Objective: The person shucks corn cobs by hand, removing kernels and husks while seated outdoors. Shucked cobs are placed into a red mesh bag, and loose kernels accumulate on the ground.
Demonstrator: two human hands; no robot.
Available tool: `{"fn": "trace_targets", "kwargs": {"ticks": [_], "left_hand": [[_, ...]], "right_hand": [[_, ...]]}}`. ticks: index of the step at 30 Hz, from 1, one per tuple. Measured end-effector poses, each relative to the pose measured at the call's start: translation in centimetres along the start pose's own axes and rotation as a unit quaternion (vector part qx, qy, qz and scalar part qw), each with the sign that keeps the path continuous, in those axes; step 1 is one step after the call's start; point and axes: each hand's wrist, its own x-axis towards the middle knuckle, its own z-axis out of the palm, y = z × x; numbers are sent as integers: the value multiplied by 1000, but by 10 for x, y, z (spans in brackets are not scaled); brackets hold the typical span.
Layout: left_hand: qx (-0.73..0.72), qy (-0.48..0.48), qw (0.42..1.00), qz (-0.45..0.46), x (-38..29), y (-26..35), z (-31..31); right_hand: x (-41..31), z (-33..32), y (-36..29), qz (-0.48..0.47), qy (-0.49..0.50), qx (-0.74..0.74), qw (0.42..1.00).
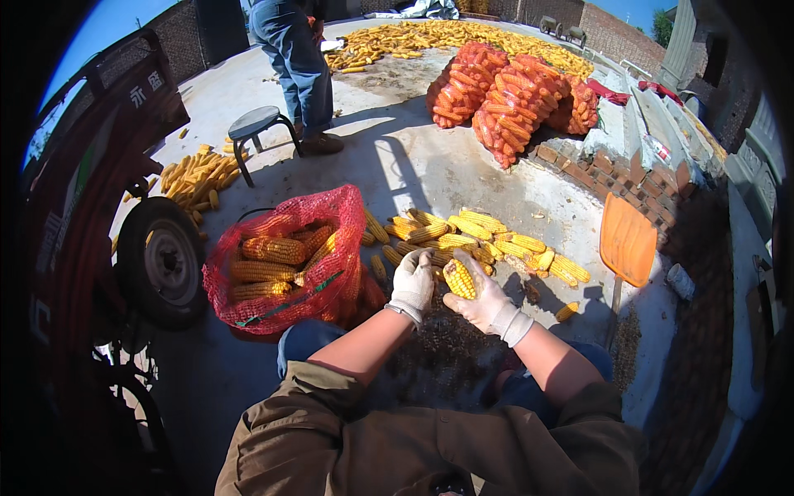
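Observation:
My right hand [487,302], in a pale work glove, grips a yellow corn cob [459,279] with dark kernels at its upper end. Just left of it is my gloved left hand [412,284], its fingers curled. Whether anything is inside those fingers is hidden. Beyond both hands lies a loose heap of husked corn cobs [474,229] on the concrete. To my left stands a red mesh sack [344,214], its mouth open and several cobs inside. Bits of debris [450,341] cover the ground below my hands.
Left are a three-wheeled vehicle's tyre [160,263], another cob pile [198,177] and a stool [254,121]; a person [298,68] stands behind it. An orange shovel [628,240] lies right, near bricks [611,180]. Filled mesh sacks [515,108] and spread corn [428,40] are farther off.

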Motion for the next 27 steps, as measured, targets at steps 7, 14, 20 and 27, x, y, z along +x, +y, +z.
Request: {"fn": "trace_targets", "kwargs": {"ticks": [7,14,20,27], "left_hand": [[-165,-186,931,-268,-29,-10,13],[-225,-19,951,-209,-12,1,-2],[-298,18,919,-257,2,1,-4],[-273,-19,928,-253,-11,38,1]], "right_hand": [[11,-13,-2,-49,90,-204,974],[-5,24,-1,-19,51,-453,890],[-16,40,-2,6,69,-520,851],[-12,42,2,-144,110,-415,892]]}}
